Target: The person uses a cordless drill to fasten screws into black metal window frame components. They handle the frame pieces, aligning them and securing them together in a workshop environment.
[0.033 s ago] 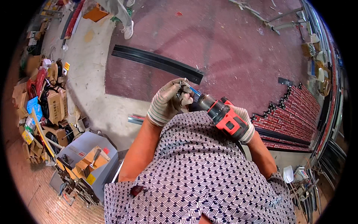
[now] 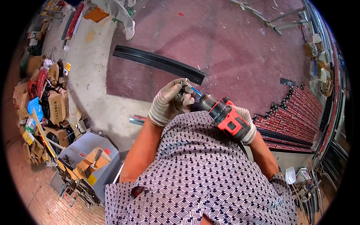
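My right hand (image 2: 243, 122), in a pale knit work glove, grips a red and black cordless drill (image 2: 231, 125) in front of my torso. From its chuck a long driver bit with a blue band (image 2: 196, 91) points up and left. My left hand (image 2: 168, 101), in a striped glove, has its fingers closed at the bit's tip around a small dark piece (image 2: 182, 91), mostly hidden by the fingers. Whether the tip touches that piece I cannot make out. Beyond my hands, a long black profile strip (image 2: 157, 63) lies on the dark red floor sheet.
Red and black strips (image 2: 290, 118) lie in a stepped stack at right. Cardboard boxes (image 2: 57, 107) pile up at left, near a grey machine (image 2: 84, 146) bearing a hammer (image 2: 96, 157). A person's shoe (image 2: 129, 30) stands at the far left of the floor sheet.
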A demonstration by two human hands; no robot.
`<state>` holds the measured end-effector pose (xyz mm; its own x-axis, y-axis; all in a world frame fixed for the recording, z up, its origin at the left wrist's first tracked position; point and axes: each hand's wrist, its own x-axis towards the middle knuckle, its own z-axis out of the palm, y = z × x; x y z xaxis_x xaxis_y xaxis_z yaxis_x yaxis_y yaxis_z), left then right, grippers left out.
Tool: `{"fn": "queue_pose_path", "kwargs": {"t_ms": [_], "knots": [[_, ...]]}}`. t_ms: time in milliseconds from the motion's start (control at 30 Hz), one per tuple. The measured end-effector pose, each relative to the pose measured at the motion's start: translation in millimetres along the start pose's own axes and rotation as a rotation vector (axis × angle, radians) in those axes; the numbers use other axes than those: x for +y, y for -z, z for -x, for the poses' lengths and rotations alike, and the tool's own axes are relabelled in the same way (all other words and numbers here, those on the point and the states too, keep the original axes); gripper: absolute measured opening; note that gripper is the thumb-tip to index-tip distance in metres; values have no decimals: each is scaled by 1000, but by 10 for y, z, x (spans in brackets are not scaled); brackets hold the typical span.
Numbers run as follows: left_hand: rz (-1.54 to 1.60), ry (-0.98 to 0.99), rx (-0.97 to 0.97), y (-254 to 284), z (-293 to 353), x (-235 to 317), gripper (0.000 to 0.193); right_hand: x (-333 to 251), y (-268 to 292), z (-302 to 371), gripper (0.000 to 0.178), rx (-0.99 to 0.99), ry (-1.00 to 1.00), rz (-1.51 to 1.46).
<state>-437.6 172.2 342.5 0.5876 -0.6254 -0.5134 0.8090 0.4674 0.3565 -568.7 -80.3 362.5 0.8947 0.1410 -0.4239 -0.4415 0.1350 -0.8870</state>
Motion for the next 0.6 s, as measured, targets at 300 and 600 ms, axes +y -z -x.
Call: {"fn": "queue_pose_path", "kwargs": {"t_ms": [300, 600], "knots": [[50, -103, 4, 28, -95, 34, 25, 105, -46, -122, 20, 49, -147, -353], [232, -114, -73, 284, -100, 212, 22, 51, -206, -258, 19, 33, -40, 55]]}}
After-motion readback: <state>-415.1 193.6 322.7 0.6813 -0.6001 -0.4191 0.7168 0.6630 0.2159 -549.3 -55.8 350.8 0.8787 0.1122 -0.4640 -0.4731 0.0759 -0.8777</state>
